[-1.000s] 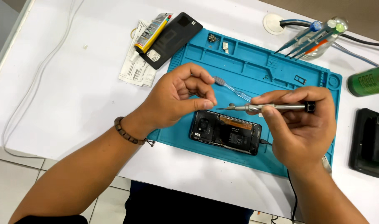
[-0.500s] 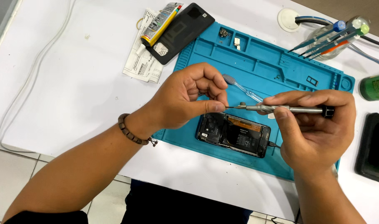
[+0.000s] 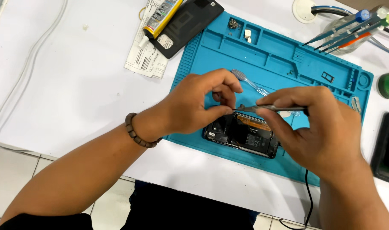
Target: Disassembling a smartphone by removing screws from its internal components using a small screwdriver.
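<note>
Opened phone (image 3: pixel 243 134), back cover removed, dark internals and an orange strip exposed, lying just below centre of the frame on the near edge of a blue work mat (image 3: pixel 288 55). Right hand (image 3: pixel 320 127), centre right, fingers closed around a slim metal screwdriver (image 3: pixel 267 108) held nearly level, tip pointing left above the phone. Left hand (image 3: pixel 194 104), centre, thumb and forefinger pinched together at the tool's tip, remaining fingers curled.
</note>
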